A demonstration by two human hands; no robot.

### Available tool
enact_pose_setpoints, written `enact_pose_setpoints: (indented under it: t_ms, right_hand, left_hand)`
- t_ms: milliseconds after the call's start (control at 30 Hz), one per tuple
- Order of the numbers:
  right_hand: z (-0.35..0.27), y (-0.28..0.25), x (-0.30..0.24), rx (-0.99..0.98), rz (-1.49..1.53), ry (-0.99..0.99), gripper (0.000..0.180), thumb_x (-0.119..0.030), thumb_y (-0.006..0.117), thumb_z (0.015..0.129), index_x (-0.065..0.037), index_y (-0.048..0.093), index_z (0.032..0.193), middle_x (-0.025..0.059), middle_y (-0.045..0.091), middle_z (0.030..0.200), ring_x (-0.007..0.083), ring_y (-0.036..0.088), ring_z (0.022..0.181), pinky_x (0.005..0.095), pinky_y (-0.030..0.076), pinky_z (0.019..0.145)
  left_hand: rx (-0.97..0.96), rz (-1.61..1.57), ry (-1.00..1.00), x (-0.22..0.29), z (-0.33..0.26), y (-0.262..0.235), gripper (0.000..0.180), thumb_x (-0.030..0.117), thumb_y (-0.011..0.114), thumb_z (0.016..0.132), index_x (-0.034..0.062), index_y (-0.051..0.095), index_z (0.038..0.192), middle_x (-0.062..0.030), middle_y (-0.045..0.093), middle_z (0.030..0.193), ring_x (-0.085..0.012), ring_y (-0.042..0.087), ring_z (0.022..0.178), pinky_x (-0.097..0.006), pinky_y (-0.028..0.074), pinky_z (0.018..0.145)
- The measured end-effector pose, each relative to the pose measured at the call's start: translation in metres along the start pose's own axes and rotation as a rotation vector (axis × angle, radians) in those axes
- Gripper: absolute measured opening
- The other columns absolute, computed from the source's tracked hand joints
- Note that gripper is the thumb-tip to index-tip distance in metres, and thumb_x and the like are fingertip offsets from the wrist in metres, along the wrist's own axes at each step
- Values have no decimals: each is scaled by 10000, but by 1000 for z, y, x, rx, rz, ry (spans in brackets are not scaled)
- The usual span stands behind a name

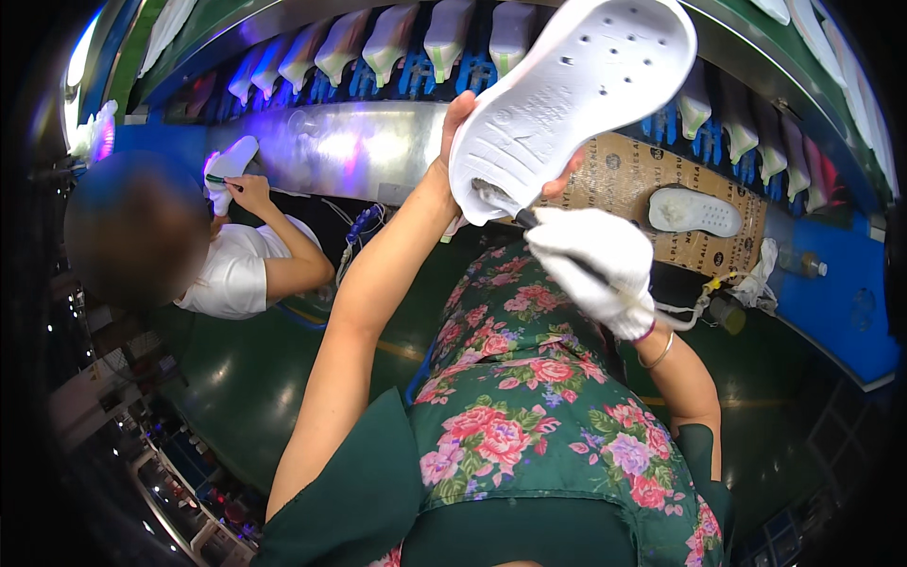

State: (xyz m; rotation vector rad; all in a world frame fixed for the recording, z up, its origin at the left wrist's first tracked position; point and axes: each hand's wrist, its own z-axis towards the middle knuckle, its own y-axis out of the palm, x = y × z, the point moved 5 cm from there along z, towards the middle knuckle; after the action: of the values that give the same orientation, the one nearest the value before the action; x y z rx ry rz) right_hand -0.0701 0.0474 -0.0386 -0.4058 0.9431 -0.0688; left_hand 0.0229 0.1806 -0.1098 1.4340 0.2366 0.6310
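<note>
- The bare left hand (pixel 453 137) grips a white sole (pixel 567 109) near its heel, thumb at one edge and fingertips curled round the other.
- The sole is held up tilted in front of the person—toe end toward the upper right, heel low, small holes dotting the toe half.
- The right hand (pixel 600 260), in a white glove, is closed round a brush (pixel 525 217); the bristle end rests at the sole's heel.
- Just right of the hands, a second white sole (pixel 694 212) lies on a printed cardboard sheet (pixel 614 170).
- Farther right, a crumpled white cloth (pixel 758 274) and a clear bottle (pixel 801 262) are by the blue table (pixel 846 326).
- A row of pale shoe parts (pixel 391 42) stands on blue holders behind.
- At left, a co-worker in a white shirt (pixel 250 269) also holds a white piece (pixel 234 161) and a brush—green-handled.
</note>
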Motion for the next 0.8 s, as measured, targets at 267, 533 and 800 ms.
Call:
enact_pose_setpoints:
  t_ms: [267, 533, 800]
  right_hand:
    - [-7, 6, -2, -10, 241, 215, 185, -41, 779, 806, -88, 776, 984, 75, 762, 940, 203, 733, 818, 313, 578, 750]
    - [-17, 13, 11, 62, 541, 545, 199, -24, 816, 785, -17, 776, 980, 114, 762, 969, 179, 719, 878, 301, 561, 799]
    - [66, -46, 19, 214, -303, -32, 166, -17, 759, 807, -60, 758, 967, 120, 749, 952, 250, 730, 853, 313, 572, 783]
  left_hand:
    - [-123, 2, -103, 1, 6, 8, 1010, 715, 683, 722, 73, 466, 1471, -314, 525, 1221, -396, 558, 940, -450, 488, 765]
    - [-6, 3, 55, 3, -5, -4, 1000, 707, 621, 804, 41, 397, 1515, -297, 520, 1336, -431, 603, 1041, -505, 521, 831]
    - [268, 104, 230, -31, -49, -15, 910, 704, 421, 930, 86, 273, 1582, -288, 475, 1447, -470, 582, 1195, -623, 503, 961]
